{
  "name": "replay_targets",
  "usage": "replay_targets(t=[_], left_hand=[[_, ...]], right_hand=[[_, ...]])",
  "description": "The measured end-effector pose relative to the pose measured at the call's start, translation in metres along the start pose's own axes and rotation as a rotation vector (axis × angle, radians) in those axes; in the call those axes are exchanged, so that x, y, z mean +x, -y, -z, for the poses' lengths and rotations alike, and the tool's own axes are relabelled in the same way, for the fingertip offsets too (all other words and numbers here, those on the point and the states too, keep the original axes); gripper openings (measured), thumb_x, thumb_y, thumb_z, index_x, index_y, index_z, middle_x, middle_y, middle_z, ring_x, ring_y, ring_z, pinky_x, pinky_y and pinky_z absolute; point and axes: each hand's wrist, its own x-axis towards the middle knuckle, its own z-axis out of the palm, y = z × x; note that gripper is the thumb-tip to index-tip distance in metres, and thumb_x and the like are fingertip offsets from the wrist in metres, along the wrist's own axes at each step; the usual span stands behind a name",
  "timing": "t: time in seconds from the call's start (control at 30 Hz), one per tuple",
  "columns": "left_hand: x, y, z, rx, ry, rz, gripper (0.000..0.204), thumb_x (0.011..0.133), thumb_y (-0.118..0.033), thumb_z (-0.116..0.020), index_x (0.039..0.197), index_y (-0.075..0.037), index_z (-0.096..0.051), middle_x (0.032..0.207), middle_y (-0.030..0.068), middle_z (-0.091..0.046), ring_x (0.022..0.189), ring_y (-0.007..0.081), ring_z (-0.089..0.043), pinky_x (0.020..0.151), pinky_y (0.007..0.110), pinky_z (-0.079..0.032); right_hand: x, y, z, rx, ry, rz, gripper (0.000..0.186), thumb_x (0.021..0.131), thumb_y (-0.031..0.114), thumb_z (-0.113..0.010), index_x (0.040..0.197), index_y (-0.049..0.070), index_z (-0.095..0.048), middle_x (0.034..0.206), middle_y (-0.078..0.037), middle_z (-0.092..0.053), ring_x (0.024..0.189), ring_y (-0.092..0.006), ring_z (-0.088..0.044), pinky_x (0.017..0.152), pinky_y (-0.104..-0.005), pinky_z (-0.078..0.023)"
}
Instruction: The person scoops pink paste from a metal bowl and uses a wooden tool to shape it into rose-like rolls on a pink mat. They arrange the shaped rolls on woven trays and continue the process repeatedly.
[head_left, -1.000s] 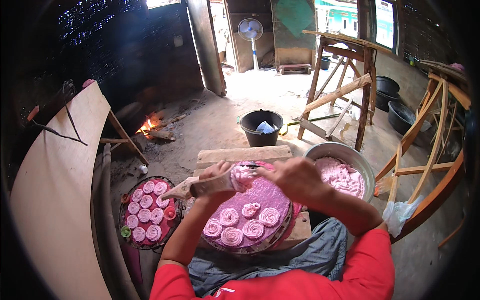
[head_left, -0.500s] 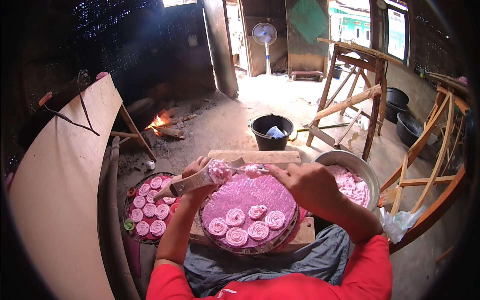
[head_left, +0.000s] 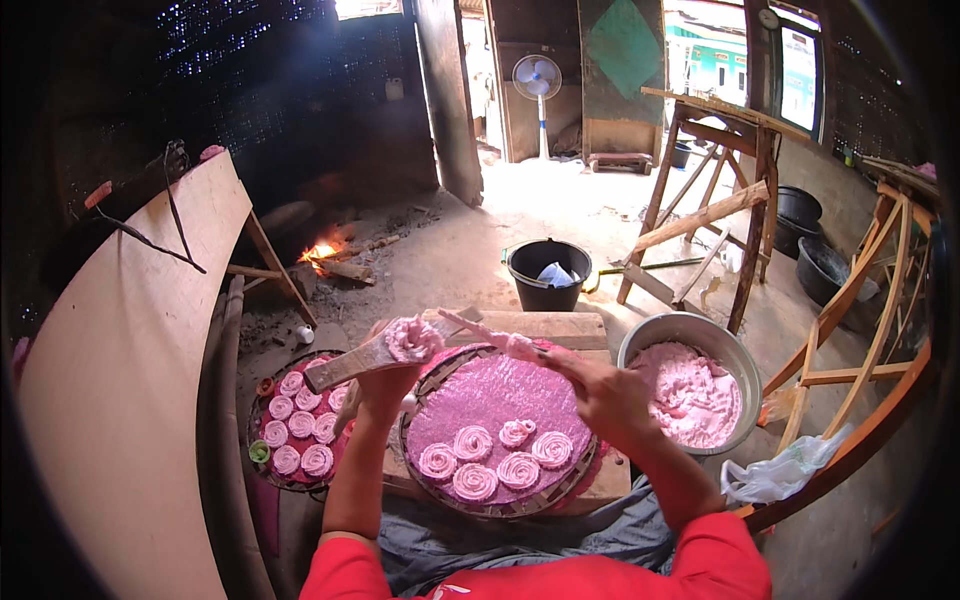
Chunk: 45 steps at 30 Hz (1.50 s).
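My left hand [head_left: 388, 378] grips a wooden press [head_left: 345, 366] with a lump of pink dough [head_left: 413, 341] bulging from its end. In my right hand [head_left: 606, 392] is a wooden spatula [head_left: 462, 325], smeared with pink dough and pointing up and left near the lump. Below both hands lies a round woven tray [head_left: 418, 478] lined with a pink sheet. Several spiral pink dough rosettes [head_left: 475, 478] sit along its near side, one smaller and looser than the others. To the right, a metal basin [head_left: 748, 362] holds more pink dough [head_left: 690, 392].
At left stands a second tray of rosettes [head_left: 302, 424], beside a large curved pale board [head_left: 120, 380]. A small wood fire [head_left: 320, 256] burns behind it. Ahead is a black bucket [head_left: 548, 290]; wooden frames [head_left: 720, 200] and a plastic bag [head_left: 785, 472] are on the right.
The press in my left hand has shifted left. My right hand has lowered slightly, and the spatula now tilts upward, apart from the lump. The view has shifted a little.
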Motion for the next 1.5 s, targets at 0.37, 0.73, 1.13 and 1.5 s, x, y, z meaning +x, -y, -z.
replay_targets(t=[0.37,0.73,1.13,1.5], left_hand=[[0.015,-0.018,0.001,0.108,-0.010,0.076,0.012,0.074,-0.017,-0.063,0.074,-0.012,-0.053,0.074,0.0059,-0.052,0.070,0.0251,-0.057,0.058,0.037,-0.048],[0.000,-0.006,-0.027,0.088,0.076,-0.009,0.019,0.074,-0.025,-0.065,0.081,-0.010,-0.056,0.080,0.0067,-0.055,0.074,0.0264,-0.060,0.062,0.038,-0.049],[0.010,-0.037,-0.012,-0.161,0.298,-0.210,0.022,0.075,-0.028,-0.065,0.080,-0.009,-0.056,0.076,0.0085,-0.055,0.068,0.0274,-0.061,0.059,0.038,-0.051],[0.008,-0.032,-0.034,-0.065,0.075,-0.111,0.010,0.075,-0.021,-0.062,0.077,-0.013,-0.057,0.079,0.0071,-0.060,0.080,0.0273,-0.060,0.074,0.038,-0.050]], right_hand=[[-0.029,0.000,-0.051,0.672,0.172,-0.389,0.036,0.093,0.011,-0.052,0.128,0.005,-0.056,0.077,-0.025,-0.064,0.064,-0.0301,-0.066,0.060,-0.0401,-0.048],[-0.035,0.001,-0.056,0.842,0.264,-0.371,0.034,0.097,0.017,-0.053,0.129,0.010,-0.057,0.080,-0.018,-0.066,0.067,-0.0153,-0.059,0.063,-0.0321,-0.047],[0.003,0.023,-0.007,-0.617,-0.078,0.351,0.038,0.085,0.014,-0.054,0.122,0.019,-0.064,0.068,-0.001,-0.054,0.051,-0.0129,-0.056,0.044,-0.0291,-0.044],[0.016,0.022,-0.042,0.563,-0.224,-0.096,0.053,0.093,-0.001,-0.043,0.143,0.016,-0.042,0.082,-0.020,-0.052,0.075,-0.0342,-0.058,0.069,-0.0449,-0.046]])
